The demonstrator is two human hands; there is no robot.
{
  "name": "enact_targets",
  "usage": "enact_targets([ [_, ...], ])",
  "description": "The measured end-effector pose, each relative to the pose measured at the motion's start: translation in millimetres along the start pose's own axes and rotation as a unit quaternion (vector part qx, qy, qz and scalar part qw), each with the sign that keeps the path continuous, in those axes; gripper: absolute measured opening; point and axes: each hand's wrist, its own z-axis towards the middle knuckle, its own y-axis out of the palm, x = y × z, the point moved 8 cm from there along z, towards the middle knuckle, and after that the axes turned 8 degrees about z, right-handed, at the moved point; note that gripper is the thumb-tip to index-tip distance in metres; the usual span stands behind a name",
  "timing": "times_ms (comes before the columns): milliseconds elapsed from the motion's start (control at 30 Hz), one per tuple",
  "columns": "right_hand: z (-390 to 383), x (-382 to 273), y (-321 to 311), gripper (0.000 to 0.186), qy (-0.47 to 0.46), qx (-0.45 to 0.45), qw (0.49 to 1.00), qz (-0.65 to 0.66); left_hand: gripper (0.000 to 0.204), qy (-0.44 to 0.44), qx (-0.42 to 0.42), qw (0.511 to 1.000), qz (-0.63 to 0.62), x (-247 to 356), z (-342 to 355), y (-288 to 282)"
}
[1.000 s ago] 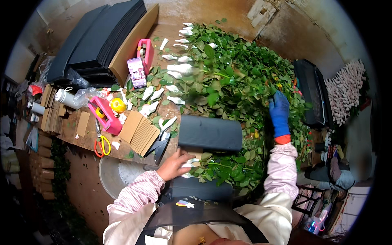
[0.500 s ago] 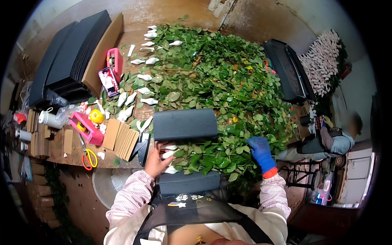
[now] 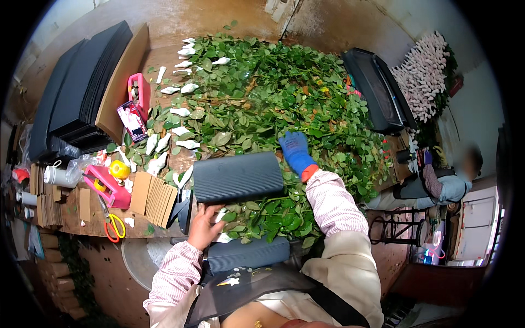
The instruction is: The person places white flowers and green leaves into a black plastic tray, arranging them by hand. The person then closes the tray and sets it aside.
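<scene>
A dark corrugated sheet lies bent over a bunch of leafy stems, with a second dark corrugated panel at the table's near edge. White-wrapped flower buds stick out of the bunch on its left. My bare left hand rests against these buds, thumb and fingers apart, the fingertips by the sheet's lower left edge. In a blue glove, my right hand lies on the leaves just beyond the sheet's right end, fingers stretched forward; whether they touch a stem is hidden.
Many leafy stems cover the table. On the left are cardboard pieces, scissors, pink tape dispensers, a phone and stacked black sheets. A black case stands right; a co-worker is beyond.
My right hand has moved left and forward, from the stems' right side to beside the sheet's right end. My left hand stays at the buds. The whole view has shifted slightly.
</scene>
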Motion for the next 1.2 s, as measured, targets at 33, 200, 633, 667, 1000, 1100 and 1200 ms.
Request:
enact_targets([
  [33,8.4,1.6,-9.2,0.028,-0.005,-0.034,0.998,0.053,0.048,0.007,0.004,1.0,0.014,-4.9,-2.6,0.4],
  [200,-21.6,28.5,-115.0,0.026,-0.078,0.165,0.966,0.184,0.051,0.008,0.022,1.0,0.014,-9.5,-5.7,-1.4],
  [633,-130.7,78.3,-181.3,0.044,-0.086,0.347,0.912,0.201,0.053,0.043,0.049,0.998,0.009,-16.6,-5.1,5.0],
  [667,-145.8,63.9,-187.8,0.046,-0.083,0.37,0.906,0.19,0.053,-0.002,0.014,1.0,0.006,-17.7,-3.5,3.5],
  [1000,-248.9,-1.9,-226.7,0.05,-0.168,0.212,0.95,0.153,0.055,-0.011,0.013,1.0,-0.005,-60.4,-15.6,24.7],
  [1100,-252.5,27.5,-115.8,0.048,-0.139,0.122,0.971,0.149,0.048,0.061,0.042,0.994,0.078,-17.6,-7.4,12.3],
  [1200,-247.5,46.8,-63.8,0.043,-0.047,0.055,0.992,0.105,0.042,0.061,0.054,0.997,0.004,-4.7,-6.9,1.2],
])
